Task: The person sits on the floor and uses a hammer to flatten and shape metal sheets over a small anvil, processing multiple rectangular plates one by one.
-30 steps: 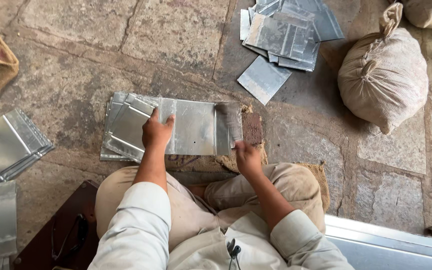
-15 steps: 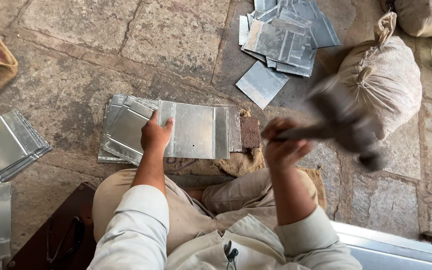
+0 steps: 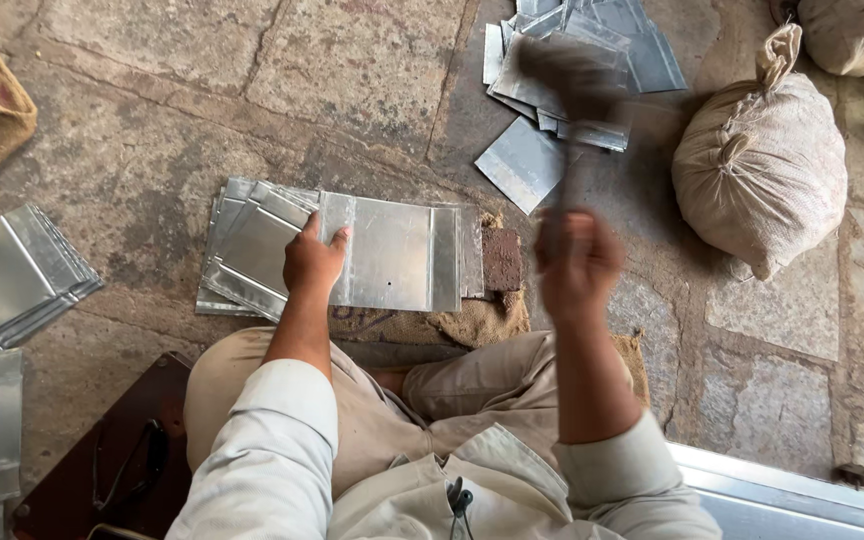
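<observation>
Left hand flat, fingers spread, pressing on the top metal sheet, which lies on a stack of folded sheets on the stone floor, just in front of the knees. Right hand clenched around a hammer, handle raised, head blurred over the far pile of cut sheets. A rusty iron block lies touching the sheet's right edge, on burlap. Tied sack at right. More sheets at left.
</observation>
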